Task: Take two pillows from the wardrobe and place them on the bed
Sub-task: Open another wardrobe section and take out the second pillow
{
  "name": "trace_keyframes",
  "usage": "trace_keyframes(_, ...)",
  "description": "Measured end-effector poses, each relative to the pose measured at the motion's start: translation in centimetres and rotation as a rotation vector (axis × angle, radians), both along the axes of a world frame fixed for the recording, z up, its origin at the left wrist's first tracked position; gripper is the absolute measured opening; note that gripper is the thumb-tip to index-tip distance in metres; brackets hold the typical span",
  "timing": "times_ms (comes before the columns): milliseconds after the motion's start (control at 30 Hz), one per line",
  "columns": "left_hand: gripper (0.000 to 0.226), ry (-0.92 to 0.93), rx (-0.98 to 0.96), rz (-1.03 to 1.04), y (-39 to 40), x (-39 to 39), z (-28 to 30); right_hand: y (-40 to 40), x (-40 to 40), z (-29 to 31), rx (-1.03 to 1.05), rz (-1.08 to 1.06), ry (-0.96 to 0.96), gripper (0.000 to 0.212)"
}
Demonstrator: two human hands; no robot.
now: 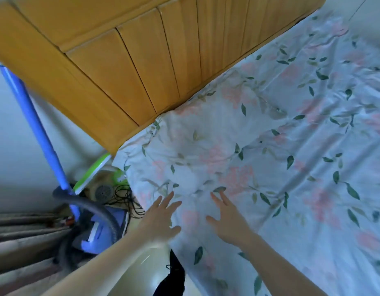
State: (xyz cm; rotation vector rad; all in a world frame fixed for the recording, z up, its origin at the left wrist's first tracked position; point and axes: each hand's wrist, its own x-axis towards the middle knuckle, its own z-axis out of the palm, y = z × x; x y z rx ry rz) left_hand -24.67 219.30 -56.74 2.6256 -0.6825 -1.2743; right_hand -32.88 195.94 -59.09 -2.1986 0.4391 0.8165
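floral cotton in pale blue, pink blossoms and green leaves, covers the bed [291, 146] and fills most of what i can see from here, with the honey-coloured wooden headboard [125, 67] slanting across the top. a pillow [197, 167] in the same print seems to lie at the corner next to the headboard, a soft mound with a rounded edge, though the matching pattern and the blur make it hard to say where pillow ends and sheet begins. i would judge this to be the moment of setting a pillow down at the head of the bed. whether it is the first or the second i cannot tell, as no other pillow shows itself clearly and the wardrobe is out of sight. the left hand [161, 218] is spread wide, fingers fanned, hovering at or just touching the near edge of the mound, and the right hand [229, 218] is equally open beside it, palm down, gripping nothing. if one pillow is still to come, the next move calls for turning away to the wardrobe; if not, only a pat to square things up. off the bed's corner, on the floor, a blue vacuum cleaner [97, 233] with a grey hose stands near a tangle of black cord.
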Motion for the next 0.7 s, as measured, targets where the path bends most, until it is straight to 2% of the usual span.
trace_keyframes(233,0.070,-0.166,-0.109,0.207,0.4,-19.4,13.7,0.1,-16.1,12.8,0.073,0.074,-0.131,0.077)
trace_keyframes(367,0.067,-0.198,-0.223,0.347,-0.2,-30.5,19.0,-0.6,-26.8,19.5,0.110,0.054,-0.145,0.075)
trace_keyframes(567,0.071,-0.173,-0.136,0.174,-0.1,-40.3,24.1,-0.6,-39.1,26.7,0.074,0.017,-0.157,0.071)
trace_keyframes(700,0.070,-0.230,-0.202,0.146,0.9,-43.8,26.1,0.8,-44.9,28.6,0.045,-0.083,-0.199,0.070)
